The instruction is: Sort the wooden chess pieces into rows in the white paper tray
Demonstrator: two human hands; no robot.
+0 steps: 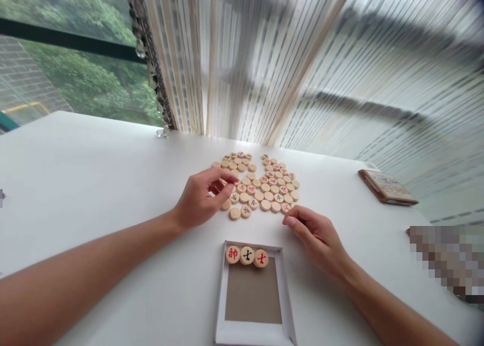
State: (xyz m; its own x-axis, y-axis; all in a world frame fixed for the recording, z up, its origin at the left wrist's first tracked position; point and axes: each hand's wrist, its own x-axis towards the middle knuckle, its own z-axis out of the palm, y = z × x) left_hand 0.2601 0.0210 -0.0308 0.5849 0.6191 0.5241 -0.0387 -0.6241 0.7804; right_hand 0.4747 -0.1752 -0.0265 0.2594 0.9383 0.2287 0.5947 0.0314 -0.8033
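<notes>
Many round wooden Chinese chess pieces (265, 205) lie in a loose cluster on the white table, some with red or black characters up, others blank side up. My left hand (200, 197) reaches over the cluster's left side, thumb and index finger pinched at a piece that their tips mostly hide. At the near right edge of the cluster rests my right hand (315, 235), fingers curled and thumb against the index finger; no piece shows in it. Nearer to me is a shallow white box tray (221, 305). Along its far end stand a red-marked piece (232, 255), a black-marked piece (247, 255) and another red-marked piece (260, 258).
A flat brown box lid (389, 186) lies at the table's right side. Behind the table hang striped string curtains (242, 58), with a window (83, 68) to the left. A small clear ornament (163, 132) sits at the back edge. Something at the far right is pixelated.
</notes>
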